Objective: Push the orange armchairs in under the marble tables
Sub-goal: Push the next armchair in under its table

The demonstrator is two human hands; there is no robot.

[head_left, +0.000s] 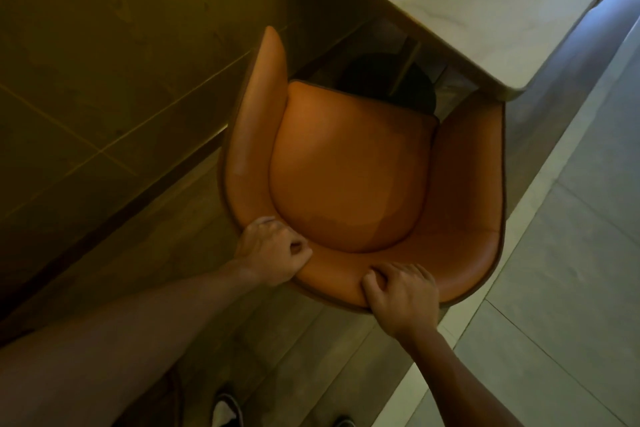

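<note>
Clutching the curved back rim of the orange armchair (349, 180) with both the left hand (272, 253) and right hand (401, 291), the person stood behind it, its open front facing the marble table (502, 14) straight ahead, seat not yet under.

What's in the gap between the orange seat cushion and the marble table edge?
In the head view, a dark round table base on the floor shows between the seat cushion and marble table.

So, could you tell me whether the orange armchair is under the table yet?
Not yet: the orange leather armchair's seat lies wholly clear of the white marble table's edge.
</note>
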